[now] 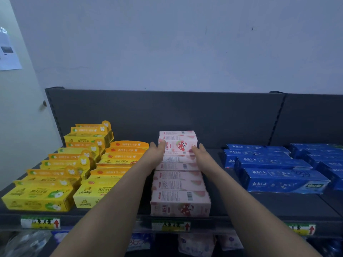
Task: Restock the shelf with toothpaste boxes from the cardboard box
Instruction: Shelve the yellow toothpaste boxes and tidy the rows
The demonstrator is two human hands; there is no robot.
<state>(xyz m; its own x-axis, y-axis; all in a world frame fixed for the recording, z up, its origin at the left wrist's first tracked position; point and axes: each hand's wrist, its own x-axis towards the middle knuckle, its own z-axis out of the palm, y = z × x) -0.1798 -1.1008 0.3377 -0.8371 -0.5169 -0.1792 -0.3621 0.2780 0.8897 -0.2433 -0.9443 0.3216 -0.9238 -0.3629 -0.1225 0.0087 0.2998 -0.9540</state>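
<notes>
1. The left hand grips the left end of a pink toothpaste box and the right hand grips the right end. The box is held face-up over the back of the pink row on the shelf. I cannot tell whether it already rests on the boxes below.
2. Both arms reach far in over the row. A forearm dropping low could drag the front pink boxes forward, and the front one stands right at the shelf lip.
3. If one hand lets go before the other, the box would likely twist and land crooked across the row.
4. Another pink box sits just behind, near the dark back panel. Pushing too hard could jam the two together or tip the rear one.
5. The orange boxes stand close beside the left wrist — a sideways withdrawal could knock their upright tabs. The blue boxes lie further from the right arm, so that risk looks smaller.
6. The cardboard box is out of view, so I cannot judge how much stock remains.
</notes>
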